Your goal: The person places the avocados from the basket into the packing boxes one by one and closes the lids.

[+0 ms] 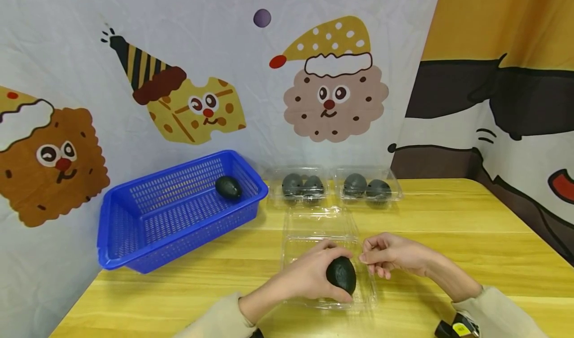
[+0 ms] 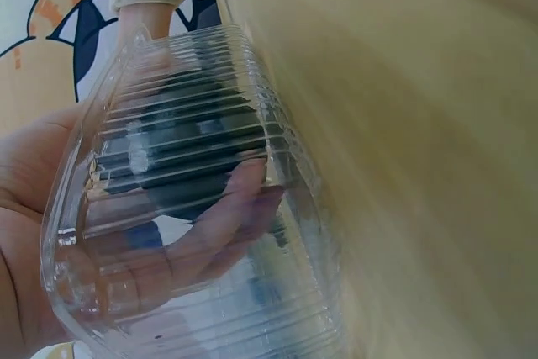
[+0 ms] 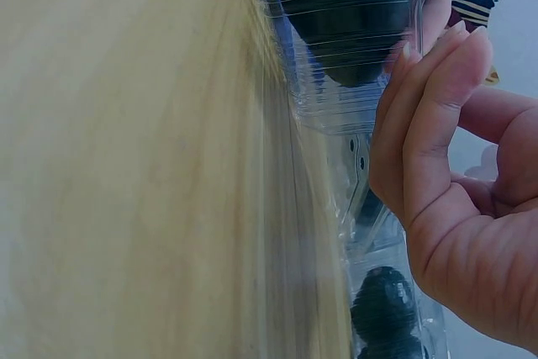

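Note:
My left hand (image 1: 314,273) holds a dark green avocado (image 1: 342,275) with thumb and fingers around its sides, inside the base of a clear plastic clamshell container (image 1: 309,304). In the left wrist view the avocado (image 2: 197,145) shows through the ribbed container wall (image 2: 252,292), with fingers curled under it. The container's lid (image 1: 319,223) lies folded back, away from me. At the right rim, my right hand (image 1: 396,254) pinches the container edge between thumb and fingers. The right wrist view shows these fingers (image 3: 433,136) right at the rim.
A blue perforated basket (image 1: 179,233) stands at the left with one avocado (image 1: 228,187) inside. Two closed clear containers (image 1: 329,176) (image 1: 396,191) sit at the back, each with two avocados. Behind the wooden table (image 1: 457,218) hangs a printed cloth (image 1: 260,79).

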### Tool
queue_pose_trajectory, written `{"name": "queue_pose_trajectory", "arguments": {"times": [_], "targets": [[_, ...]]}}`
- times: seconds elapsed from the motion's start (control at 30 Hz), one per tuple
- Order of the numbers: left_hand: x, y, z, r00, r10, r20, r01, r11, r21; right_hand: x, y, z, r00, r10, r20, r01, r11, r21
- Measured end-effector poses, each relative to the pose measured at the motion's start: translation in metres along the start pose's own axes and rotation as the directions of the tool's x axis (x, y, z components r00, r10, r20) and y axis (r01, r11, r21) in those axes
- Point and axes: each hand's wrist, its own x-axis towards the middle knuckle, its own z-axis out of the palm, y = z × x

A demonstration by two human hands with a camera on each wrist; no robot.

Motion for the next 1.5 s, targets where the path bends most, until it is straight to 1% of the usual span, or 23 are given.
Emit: {"name": "queue_pose_trajectory", "arguments": {"times": [0.1,0.23,0.33,0.43,0.6,0.83,0.93,1.03,1.13,1.27,1.5], "targets": [[0.000,0.002,0.001,1.000,-0.015,0.007,0.015,0.999,0.038,0.000,0.000,0.000,1.000,-0.004,0.007,0.004,1.000,0.005],[0.000,0.004,0.003,0.998,-0.042,0.038,0.039,0.996,0.080,0.000,0.000,0.000,1.000,-0.002,0.008,0.002,1.000,0.004],[-0.001,0.006,0.003,0.995,-0.070,0.066,0.064,0.994,0.084,0.000,0.000,0.001,1.000,0.000,0.003,0.000,1.000,-0.002],[-0.001,0.008,0.003,0.992,-0.094,0.079,0.088,0.993,0.079,0.000,0.000,0.001,1.000,0.001,-0.002,-0.001,1.000,-0.006],[-0.001,0.009,0.002,0.992,-0.097,0.080,0.092,0.994,0.058,0.000,-0.001,0.001,1.000,0.003,0.000,-0.003,1.000,-0.001],[-0.001,0.008,-0.002,0.990,-0.113,0.088,0.116,0.993,-0.025,0.000,-0.001,0.000,1.000,-0.001,-0.001,0.001,1.000,0.002],[-0.001,0.008,-0.005,0.991,-0.109,0.084,0.114,0.991,-0.063,0.000,0.000,0.000,1.000,-0.003,-0.002,0.003,1.000,0.003],[-0.001,0.008,-0.008,0.991,-0.105,0.084,0.112,0.990,-0.083,0.000,0.001,0.000,1.000,-0.006,-0.003,0.006,1.000,0.003],[0.000,0.009,-0.011,0.990,-0.115,0.087,0.122,0.989,-0.081,0.000,0.001,0.000,1.000,-0.007,-0.004,0.007,1.000,0.001],[-0.001,0.010,-0.015,0.989,-0.120,0.091,0.129,0.986,-0.101,0.000,0.001,0.000,1.000,-0.005,-0.009,0.005,1.000,-0.003],[-0.001,0.013,-0.025,0.989,-0.125,0.074,0.133,0.985,-0.114,0.000,0.002,0.000,1.000,-0.009,-0.010,0.009,1.000,-0.003]]}}
